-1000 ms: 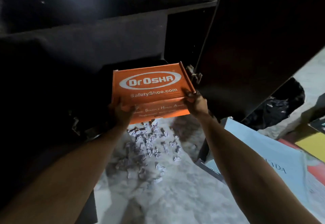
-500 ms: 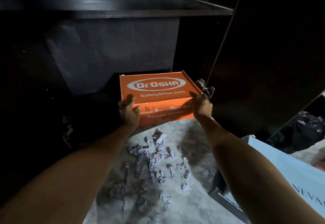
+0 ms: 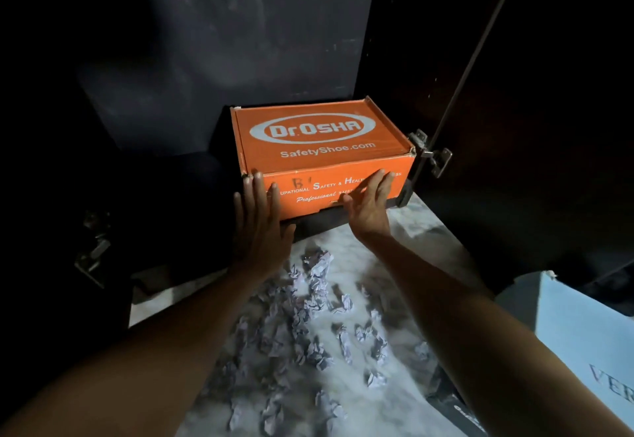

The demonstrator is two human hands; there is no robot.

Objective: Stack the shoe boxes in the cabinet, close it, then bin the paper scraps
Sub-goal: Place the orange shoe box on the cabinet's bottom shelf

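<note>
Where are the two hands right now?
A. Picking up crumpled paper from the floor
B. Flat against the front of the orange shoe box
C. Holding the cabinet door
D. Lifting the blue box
B: the left hand and right hand lie open with fingers spread against the front face of the orange shoe box, which sits in the cabinet.
</note>
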